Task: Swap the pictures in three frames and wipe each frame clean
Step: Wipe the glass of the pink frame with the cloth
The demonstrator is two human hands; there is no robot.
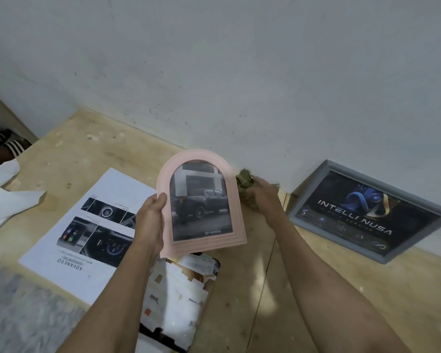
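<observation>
Left hand [150,220] grips arched pink plastic frame [201,202]; right hand [261,197] clutches crumpled olive cloth [245,180] — wipe glass gently, frame steadied.

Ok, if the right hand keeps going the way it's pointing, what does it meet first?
The right hand points at the greenish crumpled cloth by the wall; its fingers seem to be at it already, though contact is unclear. Beyond it is the wall.

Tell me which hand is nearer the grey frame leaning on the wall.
Right. The right hand grips a greenish cloth just left of the grey frame; the left hand holds the pink arched frame, farther left.
</observation>
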